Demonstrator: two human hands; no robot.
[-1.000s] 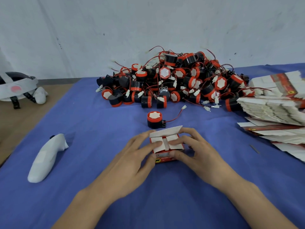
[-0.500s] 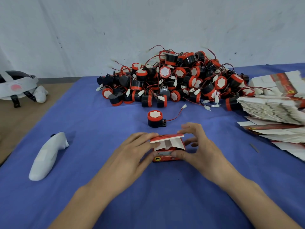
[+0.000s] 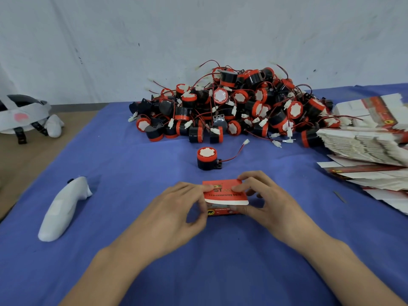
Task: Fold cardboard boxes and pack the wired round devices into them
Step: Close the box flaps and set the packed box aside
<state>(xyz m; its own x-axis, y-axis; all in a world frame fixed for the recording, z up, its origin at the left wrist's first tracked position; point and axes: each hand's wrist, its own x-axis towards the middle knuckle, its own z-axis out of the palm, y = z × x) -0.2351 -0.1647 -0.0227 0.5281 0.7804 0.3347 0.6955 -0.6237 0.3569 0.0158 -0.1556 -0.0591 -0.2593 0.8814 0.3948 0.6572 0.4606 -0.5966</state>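
Note:
A small red cardboard box (image 3: 223, 193) stands on the blue cloth between my hands, its red lid flap folded down over the top. My left hand (image 3: 176, 215) grips the box's left side, thumb and fingers on the flap's left corner. My right hand (image 3: 271, 204) holds the right side, fingers pressing the flap's right end. One black round device (image 3: 206, 159) with a red cap and a red wire sits alone just behind the box. A big pile of such wired devices (image 3: 234, 107) lies further back.
Stacks of flat unfolded boxes (image 3: 366, 146) spread along the right edge. A white controller (image 3: 64, 208) lies on the cloth at the left. A white headset (image 3: 24, 113) rests on the brown surface at far left. A wall stands behind the pile.
The lid flap, upright a second ago with the white inner flaps showing, has been swung down over the box top. Both hands shifted onto the flap's ends.

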